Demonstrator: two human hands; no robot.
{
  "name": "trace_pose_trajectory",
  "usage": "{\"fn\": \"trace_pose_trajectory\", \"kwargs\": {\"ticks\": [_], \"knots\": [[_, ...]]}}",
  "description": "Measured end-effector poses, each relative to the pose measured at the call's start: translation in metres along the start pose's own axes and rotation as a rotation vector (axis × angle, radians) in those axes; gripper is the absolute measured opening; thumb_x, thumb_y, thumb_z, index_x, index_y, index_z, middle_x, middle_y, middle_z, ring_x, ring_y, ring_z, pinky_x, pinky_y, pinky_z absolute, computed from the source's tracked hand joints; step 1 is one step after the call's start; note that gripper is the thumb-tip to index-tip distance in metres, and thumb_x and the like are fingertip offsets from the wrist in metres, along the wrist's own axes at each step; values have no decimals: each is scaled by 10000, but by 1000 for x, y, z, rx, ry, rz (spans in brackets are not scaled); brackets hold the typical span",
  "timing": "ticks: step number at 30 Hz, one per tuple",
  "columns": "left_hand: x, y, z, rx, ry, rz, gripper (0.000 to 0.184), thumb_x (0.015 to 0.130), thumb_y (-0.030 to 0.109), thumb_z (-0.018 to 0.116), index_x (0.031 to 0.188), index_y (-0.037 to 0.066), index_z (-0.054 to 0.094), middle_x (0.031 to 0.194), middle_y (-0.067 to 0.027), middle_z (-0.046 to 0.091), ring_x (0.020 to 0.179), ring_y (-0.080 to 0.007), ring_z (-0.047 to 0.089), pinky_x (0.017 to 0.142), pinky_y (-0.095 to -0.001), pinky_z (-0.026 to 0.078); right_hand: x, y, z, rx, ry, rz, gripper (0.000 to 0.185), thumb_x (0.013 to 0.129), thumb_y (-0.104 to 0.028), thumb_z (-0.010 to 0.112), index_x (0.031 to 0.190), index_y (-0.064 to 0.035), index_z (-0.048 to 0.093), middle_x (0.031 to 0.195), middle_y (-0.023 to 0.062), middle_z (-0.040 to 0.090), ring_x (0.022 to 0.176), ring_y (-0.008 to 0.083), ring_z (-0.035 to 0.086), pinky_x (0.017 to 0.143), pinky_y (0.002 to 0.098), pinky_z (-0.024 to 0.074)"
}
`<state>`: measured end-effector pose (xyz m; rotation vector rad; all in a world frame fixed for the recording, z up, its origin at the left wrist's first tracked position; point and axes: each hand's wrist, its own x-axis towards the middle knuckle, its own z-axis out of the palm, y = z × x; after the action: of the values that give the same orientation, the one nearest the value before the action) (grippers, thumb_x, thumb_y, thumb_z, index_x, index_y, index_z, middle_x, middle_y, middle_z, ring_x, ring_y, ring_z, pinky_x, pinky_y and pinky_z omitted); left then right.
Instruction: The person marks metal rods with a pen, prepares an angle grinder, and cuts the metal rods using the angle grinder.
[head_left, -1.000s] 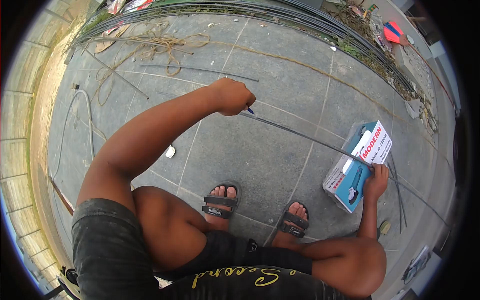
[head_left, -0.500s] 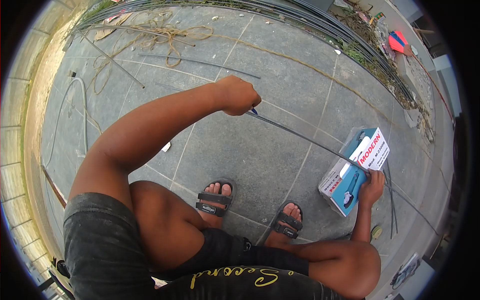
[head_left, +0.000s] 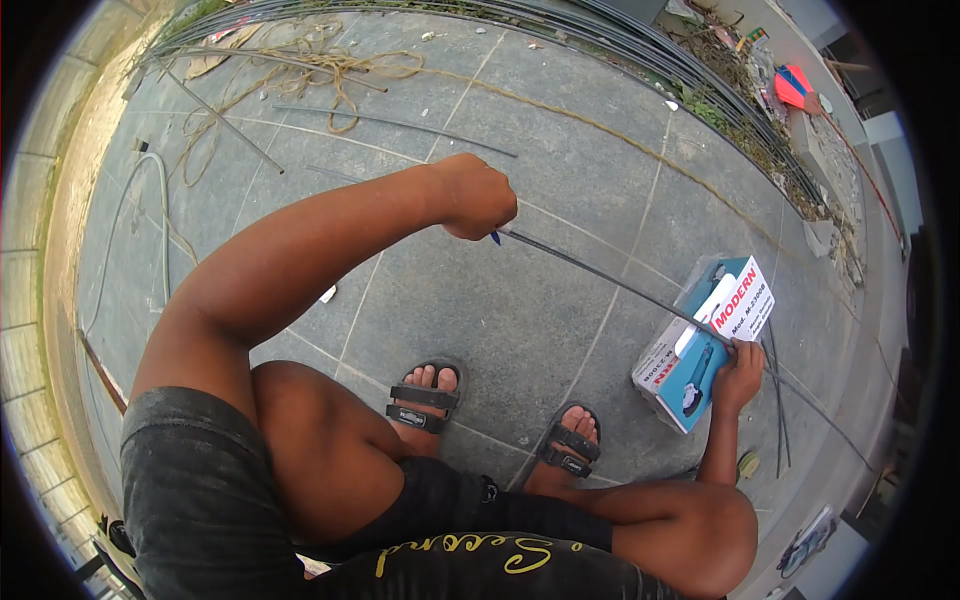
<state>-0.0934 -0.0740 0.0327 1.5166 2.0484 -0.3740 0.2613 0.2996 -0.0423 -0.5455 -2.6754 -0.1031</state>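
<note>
A thin dark steel rod (head_left: 600, 277) slants from my left hand down to the right, across a cardboard box. My left hand (head_left: 478, 197) is a closed fist at the rod's upper end; a small blue-and-white pen (head_left: 496, 237) pokes out below it. How the fingers wrap round the two is hidden. My right hand (head_left: 738, 376) pinches the rod near the box's right edge. The blue and white box (head_left: 690, 365), printed "MODERN", stands on the tiles under the rod, wrapped in clear plastic. Past my right hand the rod runs on toward the floor at the right.
Long bundled steel bars (head_left: 640, 50) line the far edge. Tangled rope (head_left: 340, 70) and loose rods (head_left: 400, 125) lie on the grey tiled floor (head_left: 470, 310). A grey hose (head_left: 165, 230) curves at left. My sandalled feet (head_left: 425, 395) stand before the box. Rubble (head_left: 825, 240) borders the right.
My left fist has turned slightly, and the pen tip has shifted left and down, away from the rod. My right hand keeps its hold on the rod by the box.
</note>
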Motion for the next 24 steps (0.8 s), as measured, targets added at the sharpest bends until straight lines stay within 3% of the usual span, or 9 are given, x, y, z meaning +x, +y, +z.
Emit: {"fn": "trace_pose_trajectory", "kwargs": {"ticks": [4,6,24], "knots": [[5,-9,7,14,47,-53,200,851,101,590,996,110,727,974,-131,725,953,-314,703,790,-424,543,0,0,-1,7,-4,-9,214,757,70,617,939,-38,651,933,117,620,939,328,600,785,415,491],[8,-15,15,2,205,-31,154,881,186,595,932,121,726,851,-126,715,842,-326,703,725,-448,534,1,-3,-3,16,-4,-5,215,757,75,610,936,-36,649,925,116,618,929,324,601,777,413,491],[16,-14,21,-6,211,24,147,881,177,585,894,105,712,827,-140,705,814,-343,696,704,-459,529,3,-6,-5,12,15,-27,209,757,73,606,928,-41,648,902,112,610,911,321,600,761,414,489]]}}
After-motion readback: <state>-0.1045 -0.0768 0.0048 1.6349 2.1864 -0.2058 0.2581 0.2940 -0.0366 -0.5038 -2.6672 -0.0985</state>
